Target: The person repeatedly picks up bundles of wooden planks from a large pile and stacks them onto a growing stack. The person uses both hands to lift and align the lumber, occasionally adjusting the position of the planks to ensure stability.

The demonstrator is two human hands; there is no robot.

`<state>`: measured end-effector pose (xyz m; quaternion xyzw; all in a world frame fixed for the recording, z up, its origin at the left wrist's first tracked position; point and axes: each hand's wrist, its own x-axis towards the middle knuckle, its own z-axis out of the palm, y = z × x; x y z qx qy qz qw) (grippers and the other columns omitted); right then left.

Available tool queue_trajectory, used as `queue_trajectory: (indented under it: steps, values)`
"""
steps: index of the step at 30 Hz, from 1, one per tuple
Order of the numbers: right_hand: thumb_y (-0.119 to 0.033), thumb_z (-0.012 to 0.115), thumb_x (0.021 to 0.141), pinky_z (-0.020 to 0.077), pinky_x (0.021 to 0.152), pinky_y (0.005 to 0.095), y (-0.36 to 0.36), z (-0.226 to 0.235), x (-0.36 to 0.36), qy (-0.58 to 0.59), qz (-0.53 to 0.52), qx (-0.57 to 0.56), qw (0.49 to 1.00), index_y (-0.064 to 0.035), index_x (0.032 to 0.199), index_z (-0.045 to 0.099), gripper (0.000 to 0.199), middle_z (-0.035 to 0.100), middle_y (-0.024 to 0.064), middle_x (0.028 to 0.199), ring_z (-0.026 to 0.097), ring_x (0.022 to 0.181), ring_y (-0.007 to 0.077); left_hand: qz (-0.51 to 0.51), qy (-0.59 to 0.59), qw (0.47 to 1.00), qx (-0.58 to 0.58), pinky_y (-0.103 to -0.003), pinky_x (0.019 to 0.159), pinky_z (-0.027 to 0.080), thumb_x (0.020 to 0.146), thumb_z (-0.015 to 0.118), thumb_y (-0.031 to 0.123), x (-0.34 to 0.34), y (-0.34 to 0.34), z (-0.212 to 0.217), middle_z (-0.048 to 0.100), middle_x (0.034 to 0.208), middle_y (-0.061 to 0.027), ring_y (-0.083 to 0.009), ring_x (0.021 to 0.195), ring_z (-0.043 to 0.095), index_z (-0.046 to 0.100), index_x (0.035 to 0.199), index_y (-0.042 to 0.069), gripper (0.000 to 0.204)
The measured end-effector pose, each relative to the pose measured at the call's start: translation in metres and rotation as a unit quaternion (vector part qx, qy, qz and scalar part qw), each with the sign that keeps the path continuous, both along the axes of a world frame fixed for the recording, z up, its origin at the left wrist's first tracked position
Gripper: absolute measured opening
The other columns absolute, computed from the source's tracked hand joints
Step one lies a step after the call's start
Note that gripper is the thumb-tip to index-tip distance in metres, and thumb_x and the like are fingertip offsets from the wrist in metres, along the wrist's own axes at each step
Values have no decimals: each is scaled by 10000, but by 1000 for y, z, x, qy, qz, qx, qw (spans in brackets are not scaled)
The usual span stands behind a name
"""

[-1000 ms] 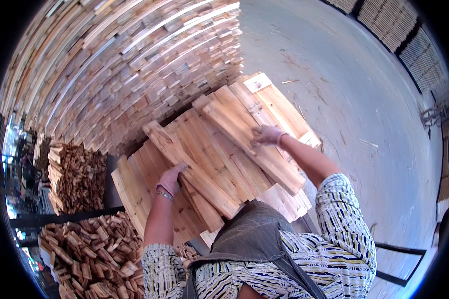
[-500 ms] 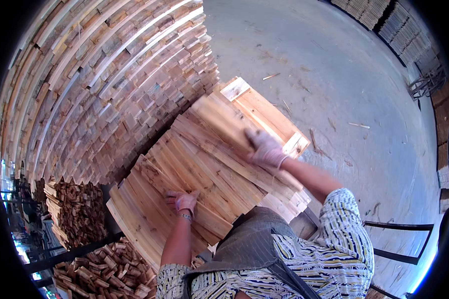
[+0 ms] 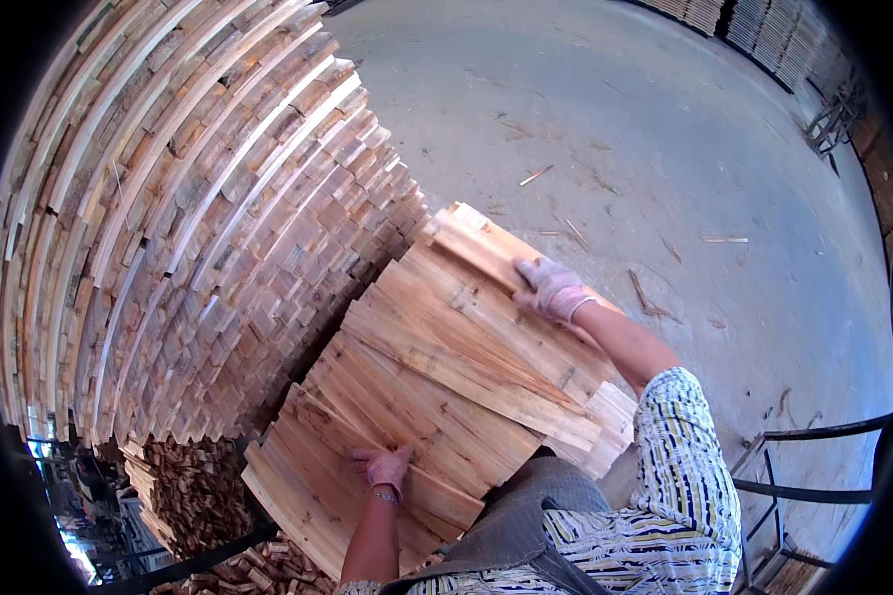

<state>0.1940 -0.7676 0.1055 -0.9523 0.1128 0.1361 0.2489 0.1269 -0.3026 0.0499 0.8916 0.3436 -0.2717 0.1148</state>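
Wooden slats (image 3: 446, 397) lie in a broad, flat layer right in front of the person, their long edges side by side and running from lower left to upper right. Closest in, the left hand (image 3: 387, 466) in a pale pink glove rests palm-down on the near slats, fingers spread flat on the wood — pressing rather than gripping, with nothing closed in it. Just below it show a grey apron (image 3: 536, 521) and a patterned striped sleeve (image 3: 690, 466).

Further out, the right hand (image 3: 551, 288), also gloved, reaches to the far end of the layer and lies over the end of the upper slats near their outer edge; its fingers curl loosely over the wood, but whether they clasp one slat cannot be told.

To the left, touching the layer's long side, rises a tall stack of cut boards (image 3: 198, 228), their ends facing out in many rows. Below that, at lower left, sit heaps of short wood offcuts (image 3: 189, 486). On the right — beyond the slats — spreads a grey concrete floor (image 3: 665, 139) strewn with thin splinters, and a dark metal frame (image 3: 814, 476) stands at lower right.
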Motion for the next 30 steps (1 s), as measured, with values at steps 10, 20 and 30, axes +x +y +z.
queue_trajectory:
  steps: [10,20,30]
  values:
    - [-514,482,996,421,1104,473,-28,-45,13,-26,-29,-73,997,-276,1519,422,579,437,271,1487,463,1361,439,-30,4,999,15,-522,1227,202,659,836,580,-3,-1,-1,40,1601,-388,-492,1506,125,-135,1534,-94,1471]
    - [-634,662,841,426,1034,474,80,1,-5,-100,113,-130,980,-119,1507,391,885,529,226,1308,528,1224,362,99,-87,991,-5,-484,1137,389,626,885,479,14,-5,27,342,1525,-296,-423,1399,394,106,1541,-43,1311]
    - [-421,760,818,417,1039,476,188,-7,-60,-67,16,116,991,-111,1401,497,711,552,252,1327,529,1225,403,35,-143,941,-305,-363,1008,488,753,850,407,8,95,-8,642,1247,-149,-240,1130,617,570,1310,-47,771]
